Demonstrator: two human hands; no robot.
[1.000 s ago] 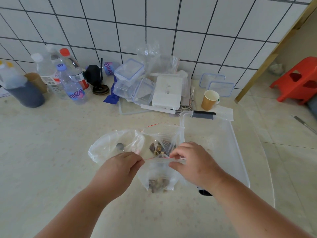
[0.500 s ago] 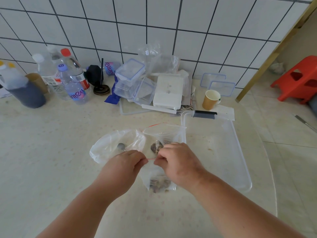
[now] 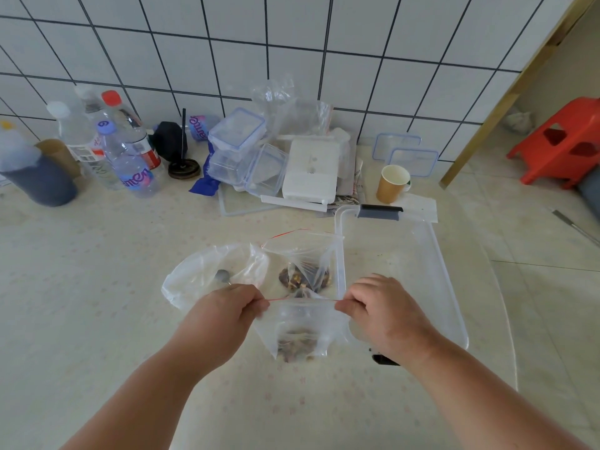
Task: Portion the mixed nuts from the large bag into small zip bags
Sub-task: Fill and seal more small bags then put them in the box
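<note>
Nuts sit in the bottom of the small zip bag [image 3: 300, 329] that I hold up over the near middle of the desk [image 3: 97, 319]. My left hand [image 3: 224, 315] pinches the left end of its red-lined top edge, and my right hand [image 3: 383, 306] pinches the right end, so the strip runs taut and level between them. Both hands are curled tight on the plastic, knuckles up.

Just beyond this bag, a second zip bag [image 3: 305, 258] stands with its red-edged mouth gaping, a clump of mixed nuts [image 3: 303, 277] at its base. It leans against the left wall of a clear plastic tub [image 3: 448, 287], which lies on the right side of the desk and has a dark grey clip on its far rim. Left of the standing bag lies a crumpled clear bag [image 3: 201, 274] with a small grey object inside; I cannot tell what that is.

Along the far edge by the tiled wall [image 3: 292, 43] there is a cluster of water bottles [image 3: 130, 164] at the left, stacked clear food containers [image 3: 240, 151] in the middle, a white box [image 3: 311, 170] beside them, and a brown paper cup [image 3: 391, 183] further right. A red plastic stool [image 3: 561, 144] stands on the floor at the far right.
</note>
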